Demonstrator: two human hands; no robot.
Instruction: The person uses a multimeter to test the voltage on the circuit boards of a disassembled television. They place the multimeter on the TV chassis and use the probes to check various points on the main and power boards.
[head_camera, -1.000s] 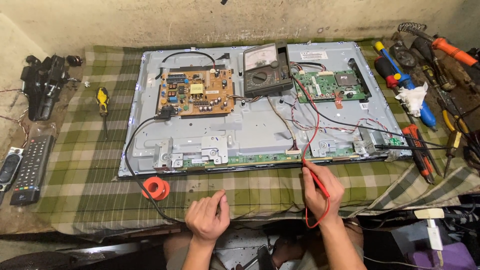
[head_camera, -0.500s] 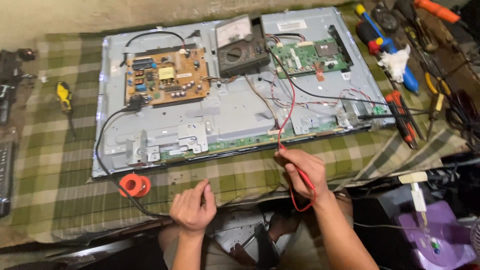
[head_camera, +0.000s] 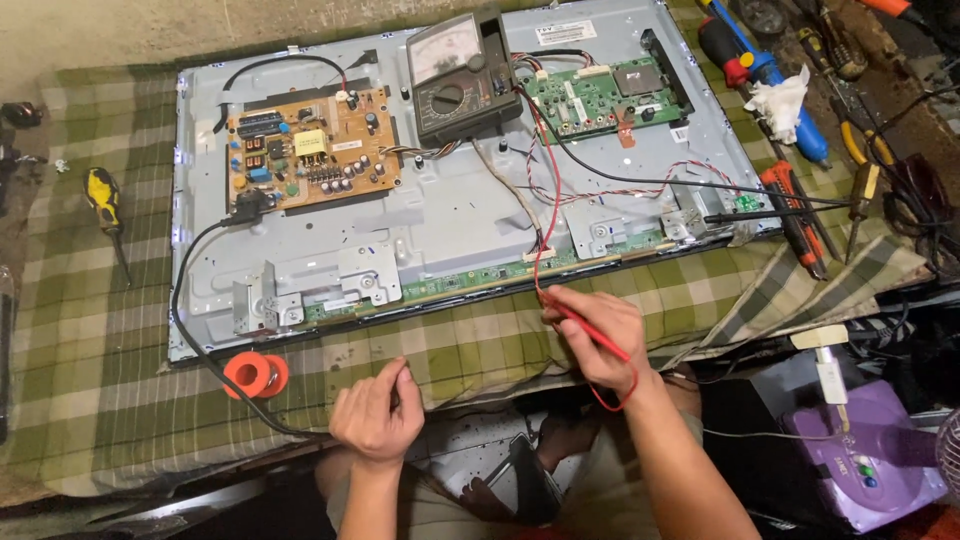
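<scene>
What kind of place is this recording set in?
Probably an electronics repair bench: an opened flat-screen TV with bare circuit boards, a dial test meter, and screwdrivers and pliers on a checked cloth.

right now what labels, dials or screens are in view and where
Meter dial: pale fan-shaped face on the black meter, top centre of the panel.
White label: small rectangle, panel's top edge, right of the meter.
White tag: narrow strip, lower right above the purple box.

A slim red plastic test probe (head_camera: 590, 330) lies slanted in the right hand, tip toward the panel's lower edge, its red wire looping below the wrist.
</scene>
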